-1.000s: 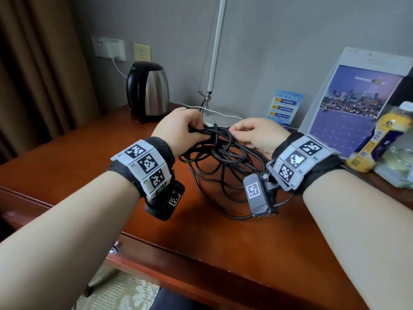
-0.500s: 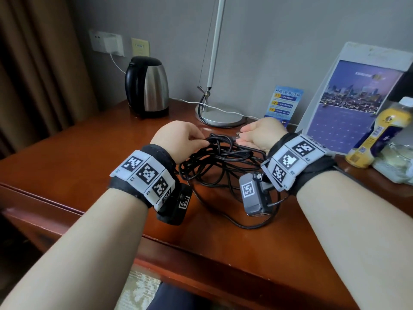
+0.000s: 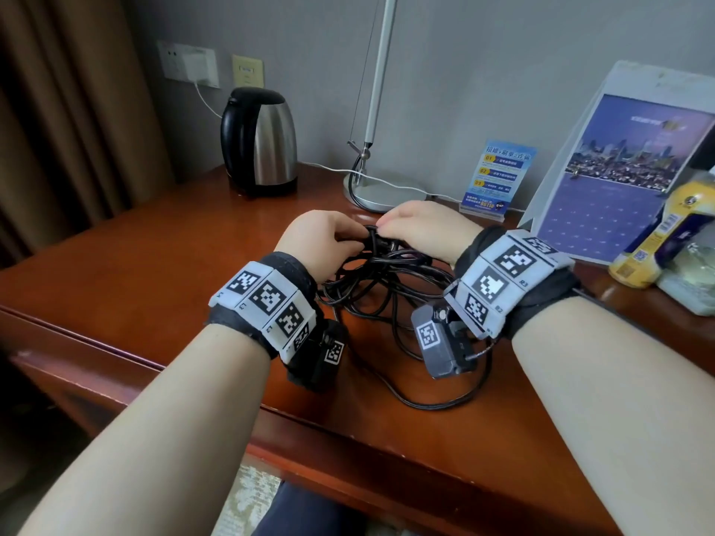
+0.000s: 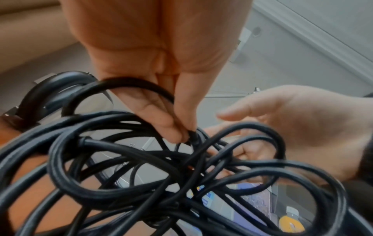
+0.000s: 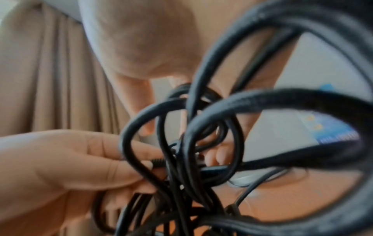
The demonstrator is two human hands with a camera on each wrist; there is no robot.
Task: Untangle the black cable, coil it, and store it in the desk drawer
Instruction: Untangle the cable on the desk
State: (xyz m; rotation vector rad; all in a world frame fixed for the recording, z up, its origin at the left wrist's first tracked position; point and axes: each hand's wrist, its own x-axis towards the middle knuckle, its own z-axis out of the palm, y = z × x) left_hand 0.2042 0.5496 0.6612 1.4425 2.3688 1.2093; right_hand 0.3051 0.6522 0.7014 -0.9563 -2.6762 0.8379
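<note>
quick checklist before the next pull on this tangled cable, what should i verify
1. Left hand pinches a strand: ok.
2. Right hand grips the black cable: ok, fingers curl into the loops.
3. Cable untangled: not ok, loops cross in a knot.
4. Free cable end found: cannot tell; a ribbed tip shows at the left fingers.
5. Kettle and lamp base apart from the cable: ok.
6. Desk drawer open: cannot tell.

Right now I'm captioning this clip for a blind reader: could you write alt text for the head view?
Two hands, left hand and right hand, grip the top of a tangled black cable on a reddish wooden desk. Behind stand a kettle, a lamp base and a calendar.
</note>
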